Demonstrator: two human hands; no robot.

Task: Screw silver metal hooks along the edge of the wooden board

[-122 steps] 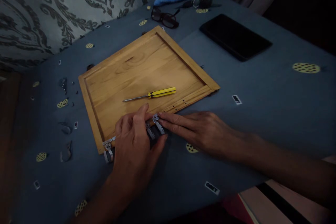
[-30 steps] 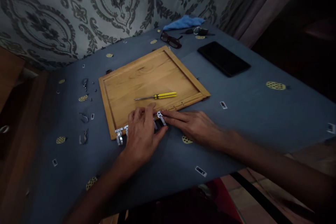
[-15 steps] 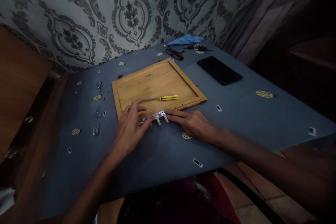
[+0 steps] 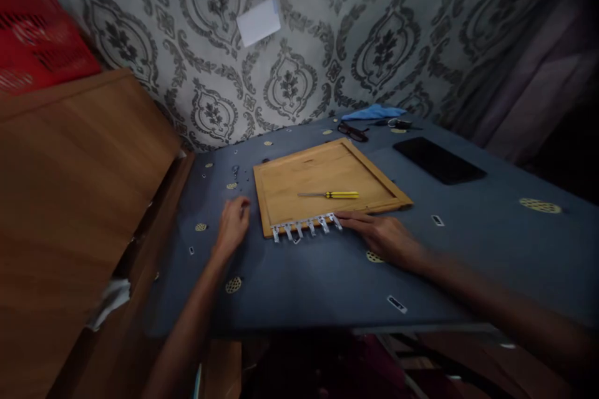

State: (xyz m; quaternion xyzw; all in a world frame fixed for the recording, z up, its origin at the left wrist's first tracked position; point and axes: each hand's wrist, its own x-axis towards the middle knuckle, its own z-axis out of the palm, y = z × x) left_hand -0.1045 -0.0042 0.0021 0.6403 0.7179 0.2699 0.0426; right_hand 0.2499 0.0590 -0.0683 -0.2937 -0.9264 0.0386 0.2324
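Note:
A wooden framed board lies on the blue patterned cloth. A metal strip with several prongs runs along its near edge. My right hand rests at the strip's right end, fingertips touching it. Left of the board, my left hand is over the cloth with its fingers curled together; anything inside them is too small to make out. A yellow-handled screwdriver lies on the board, its shaft pointing left.
A black phone lies to the right. Glasses, keys and a blue cloth are at the back. Small metal parts lie left of the board. A wooden cabinet stands at the left.
My left hand has come off the metal strip and moved left beside the board, leaving more of the strip visible. The view has shifted left and up. My right hand remains at the strip's right end.

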